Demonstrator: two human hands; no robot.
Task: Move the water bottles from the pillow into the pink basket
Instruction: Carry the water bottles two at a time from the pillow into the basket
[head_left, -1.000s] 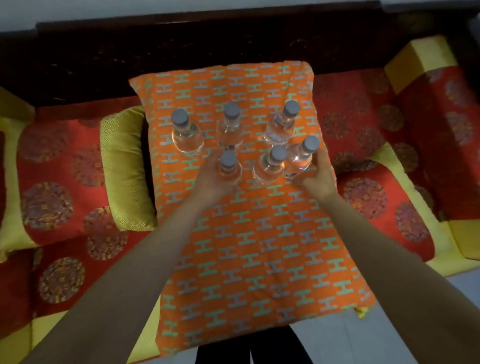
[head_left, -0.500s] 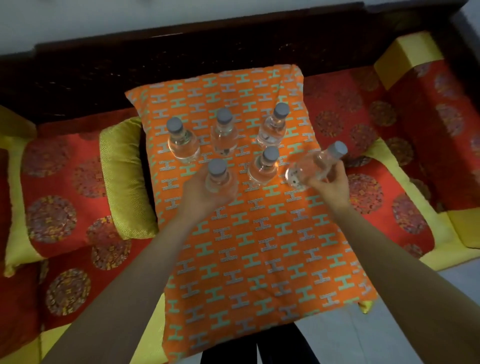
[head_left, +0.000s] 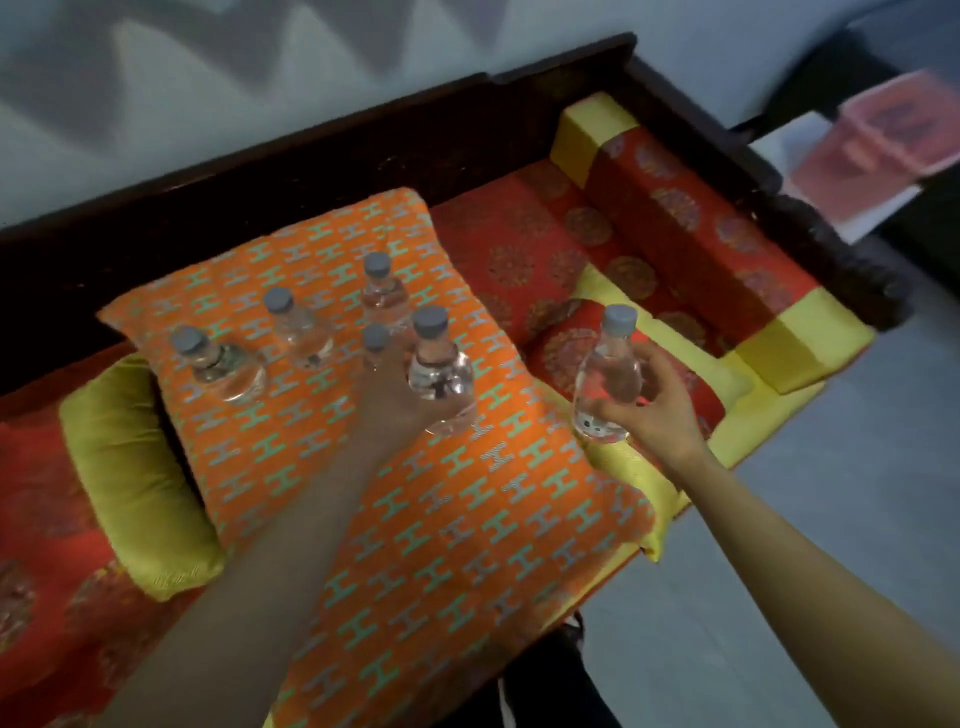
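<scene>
An orange pillow (head_left: 457, 519) with an H pattern lies on a red and yellow sofa. Several clear water bottles with grey caps stand on it: one at the left (head_left: 218, 364), one behind it (head_left: 296, 327), one at the back (head_left: 383, 293), and one mostly hidden behind my left hand, only its cap (head_left: 375, 340) showing. My left hand (head_left: 395, 410) grips a bottle (head_left: 439, 364) lifted off the pillow. My right hand (head_left: 649, 410) holds another bottle (head_left: 608, 374) upright past the pillow's right edge. A blurred pink basket (head_left: 878, 150) sits at the far upper right.
The sofa has a dark wooden back (head_left: 311, 171) and a dark arm (head_left: 769, 182) on the right. A yellow-green cushion (head_left: 130, 478) lies left of the pillow. Grey floor (head_left: 805, 545) spreads to the right, between the sofa and the basket.
The view has swung right, bringing the basket into sight. My right hand carried its bottle off the pillow to the right and stood it upright. My left hand lifted its bottle.
</scene>
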